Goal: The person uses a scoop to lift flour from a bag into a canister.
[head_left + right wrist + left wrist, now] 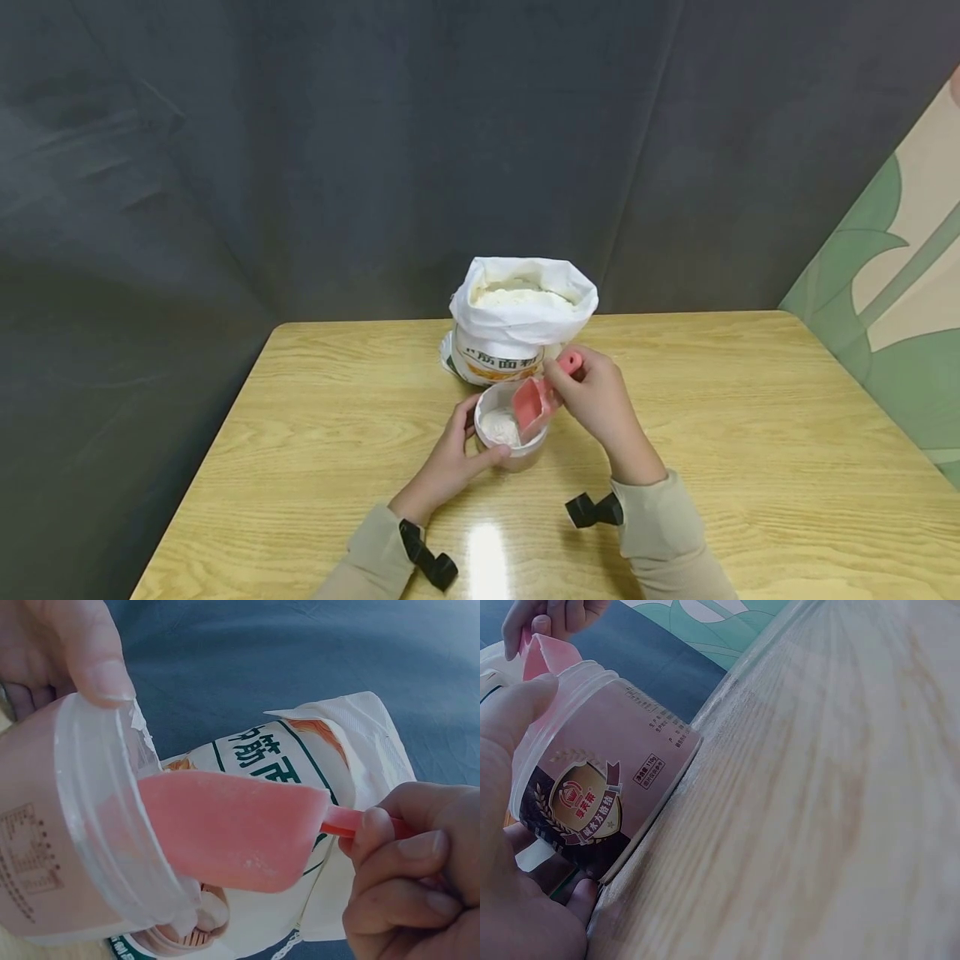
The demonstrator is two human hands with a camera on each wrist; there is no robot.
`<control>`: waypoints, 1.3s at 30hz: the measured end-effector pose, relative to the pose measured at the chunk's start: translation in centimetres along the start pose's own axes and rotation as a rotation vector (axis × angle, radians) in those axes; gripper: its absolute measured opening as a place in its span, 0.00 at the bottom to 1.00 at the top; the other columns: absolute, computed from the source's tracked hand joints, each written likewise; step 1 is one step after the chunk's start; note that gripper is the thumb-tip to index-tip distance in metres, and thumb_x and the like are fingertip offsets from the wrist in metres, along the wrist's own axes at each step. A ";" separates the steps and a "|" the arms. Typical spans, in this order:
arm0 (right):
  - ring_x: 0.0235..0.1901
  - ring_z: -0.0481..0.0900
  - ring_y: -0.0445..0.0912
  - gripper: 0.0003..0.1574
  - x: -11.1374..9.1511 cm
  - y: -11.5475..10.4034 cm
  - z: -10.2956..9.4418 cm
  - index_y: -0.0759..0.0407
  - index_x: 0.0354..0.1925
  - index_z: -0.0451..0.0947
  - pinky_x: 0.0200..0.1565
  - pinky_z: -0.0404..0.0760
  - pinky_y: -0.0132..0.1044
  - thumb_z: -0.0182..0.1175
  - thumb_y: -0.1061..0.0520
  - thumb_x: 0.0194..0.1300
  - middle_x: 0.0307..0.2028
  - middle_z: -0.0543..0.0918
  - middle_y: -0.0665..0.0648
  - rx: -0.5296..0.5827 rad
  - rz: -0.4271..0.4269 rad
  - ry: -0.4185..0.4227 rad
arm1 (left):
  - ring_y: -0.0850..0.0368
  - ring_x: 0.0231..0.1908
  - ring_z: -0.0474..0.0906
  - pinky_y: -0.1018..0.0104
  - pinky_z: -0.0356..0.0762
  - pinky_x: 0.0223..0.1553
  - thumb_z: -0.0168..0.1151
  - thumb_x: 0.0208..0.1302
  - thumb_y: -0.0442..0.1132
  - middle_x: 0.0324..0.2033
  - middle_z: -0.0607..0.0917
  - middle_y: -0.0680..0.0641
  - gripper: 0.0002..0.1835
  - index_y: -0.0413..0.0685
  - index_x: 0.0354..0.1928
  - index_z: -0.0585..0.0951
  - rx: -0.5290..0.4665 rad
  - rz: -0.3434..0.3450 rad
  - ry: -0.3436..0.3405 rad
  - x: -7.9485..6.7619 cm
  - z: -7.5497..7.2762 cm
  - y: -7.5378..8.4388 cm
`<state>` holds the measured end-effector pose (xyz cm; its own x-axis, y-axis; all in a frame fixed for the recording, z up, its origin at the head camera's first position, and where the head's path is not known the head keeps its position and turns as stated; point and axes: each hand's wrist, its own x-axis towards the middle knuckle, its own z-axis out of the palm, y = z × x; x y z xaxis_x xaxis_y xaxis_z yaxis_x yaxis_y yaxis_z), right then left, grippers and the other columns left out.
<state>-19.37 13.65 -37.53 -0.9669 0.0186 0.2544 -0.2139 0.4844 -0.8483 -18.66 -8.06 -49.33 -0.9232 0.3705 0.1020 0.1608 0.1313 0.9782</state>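
Note:
A pink scoop (232, 829) is pinched by its handle in my right hand (596, 396); its head tips over the mouth of a plastic jar (622, 765). White flour (500, 427) lies inside the jar. My left hand (455, 457) grips the jar around its side, thumb at the rim, and the jar's base is on the table in the left wrist view. Right behind the jar stands a white flour bag (495, 333), its top rolled open and flour showing within. In the right wrist view the scoop's edge sits inside the jar's rim.
The wood-grain table (337, 400) extends to both sides. A dark cloth (450, 150) hangs behind its far edge, and a wall painted with green leaves (885, 333) is at the right. A black wrist mount (592, 510) sticks out from the right sleeve.

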 end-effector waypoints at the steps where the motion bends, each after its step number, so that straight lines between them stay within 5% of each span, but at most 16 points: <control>1: 0.21 0.69 0.46 0.17 0.0 0.0 0.0 0.60 0.22 0.71 0.21 0.67 0.30 0.61 0.62 0.68 0.19 0.72 0.54 0.005 0.003 0.006 | 0.45 0.73 0.58 0.49 0.57 0.74 0.71 0.65 0.43 0.74 0.61 0.41 0.45 0.44 0.77 0.55 0.002 -0.002 0.000 0.0 0.0 0.0; 20: 0.18 0.68 0.41 0.16 -0.4 -0.6 -1.6 0.65 0.27 0.74 0.20 0.69 0.28 0.61 0.59 0.71 0.19 0.75 0.54 0.130 0.090 0.054 | 0.45 0.73 0.59 0.47 0.59 0.73 0.71 0.65 0.43 0.73 0.62 0.41 0.45 0.44 0.76 0.55 0.006 0.036 -0.008 -0.1 0.0 -0.2; 39: 0.13 0.66 0.38 0.16 -1.7 -2.9 -3.5 0.67 0.28 0.76 0.15 0.66 0.25 0.62 0.58 0.72 0.14 0.76 0.51 0.354 0.043 0.171 | 0.45 0.72 0.60 0.49 0.59 0.73 0.70 0.66 0.42 0.73 0.63 0.41 0.44 0.46 0.77 0.56 -0.003 0.038 -0.015 -0.1 -0.1 -0.3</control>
<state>-16.61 15.29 -33.93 -0.9454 0.1921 0.2632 -0.2369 0.1490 -0.9600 -18.64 -8.22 -49.62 -0.9111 0.3890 0.1362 0.1943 0.1139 0.9743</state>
